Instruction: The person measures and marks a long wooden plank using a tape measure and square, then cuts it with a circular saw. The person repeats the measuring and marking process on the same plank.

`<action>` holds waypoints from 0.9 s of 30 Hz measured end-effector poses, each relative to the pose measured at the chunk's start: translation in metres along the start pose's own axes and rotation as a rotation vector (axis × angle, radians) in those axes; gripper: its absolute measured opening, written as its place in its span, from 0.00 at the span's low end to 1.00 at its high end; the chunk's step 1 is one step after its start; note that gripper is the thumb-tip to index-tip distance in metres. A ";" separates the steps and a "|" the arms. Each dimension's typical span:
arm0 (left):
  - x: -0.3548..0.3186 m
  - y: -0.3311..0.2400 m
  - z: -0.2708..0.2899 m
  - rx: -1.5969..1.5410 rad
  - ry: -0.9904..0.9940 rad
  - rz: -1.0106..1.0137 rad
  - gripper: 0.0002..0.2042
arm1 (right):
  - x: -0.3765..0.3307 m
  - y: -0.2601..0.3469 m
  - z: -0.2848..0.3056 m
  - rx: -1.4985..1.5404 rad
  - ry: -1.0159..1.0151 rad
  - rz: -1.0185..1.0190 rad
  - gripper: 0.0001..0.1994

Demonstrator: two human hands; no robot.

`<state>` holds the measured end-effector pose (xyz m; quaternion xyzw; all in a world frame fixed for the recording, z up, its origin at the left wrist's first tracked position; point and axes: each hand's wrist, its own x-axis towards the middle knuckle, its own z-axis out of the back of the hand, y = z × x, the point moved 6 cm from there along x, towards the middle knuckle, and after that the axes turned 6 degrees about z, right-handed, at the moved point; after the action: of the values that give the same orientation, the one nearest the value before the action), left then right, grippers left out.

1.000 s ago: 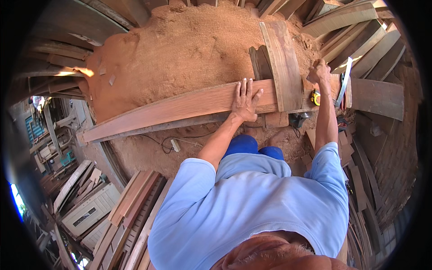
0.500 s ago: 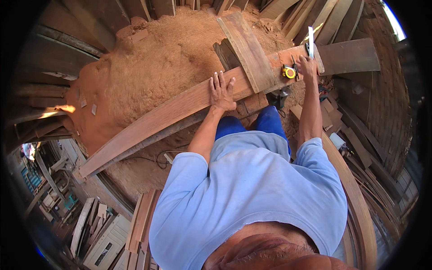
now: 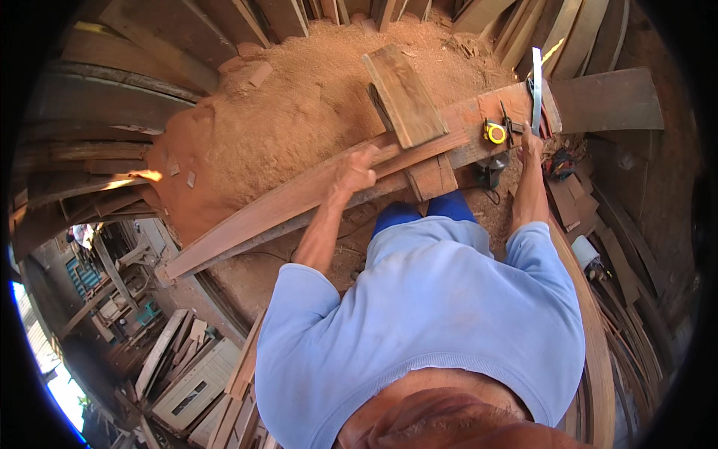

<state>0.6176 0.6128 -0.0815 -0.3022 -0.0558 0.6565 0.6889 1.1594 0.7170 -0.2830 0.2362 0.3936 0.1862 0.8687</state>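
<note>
At the bench's (image 3: 473, 110) right end, the right hand (image 3: 530, 142) meets a ruler (image 3: 536, 90), grip unclear; left hand (image 3: 354, 173) curls on a board (image 3: 273, 203).

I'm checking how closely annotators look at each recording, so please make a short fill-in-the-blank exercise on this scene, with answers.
1. The hand at the long board is the person's ____ one.
2. The tape measure shows black and bright ____.
3. As pictured, the short board crosses the long board near its ____ end.
4. The person's shirt is light ____.

Missing words: left; yellow; right; blue.
</note>
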 end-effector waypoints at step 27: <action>0.027 0.289 -0.029 0.273 0.271 0.753 0.27 | -0.055 0.065 0.105 0.194 -0.118 0.580 0.16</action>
<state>0.3831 0.6152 -0.2552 -0.2911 0.2371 0.8181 0.4356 1.1977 0.7150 -0.1529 0.4309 0.2748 0.3738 0.7740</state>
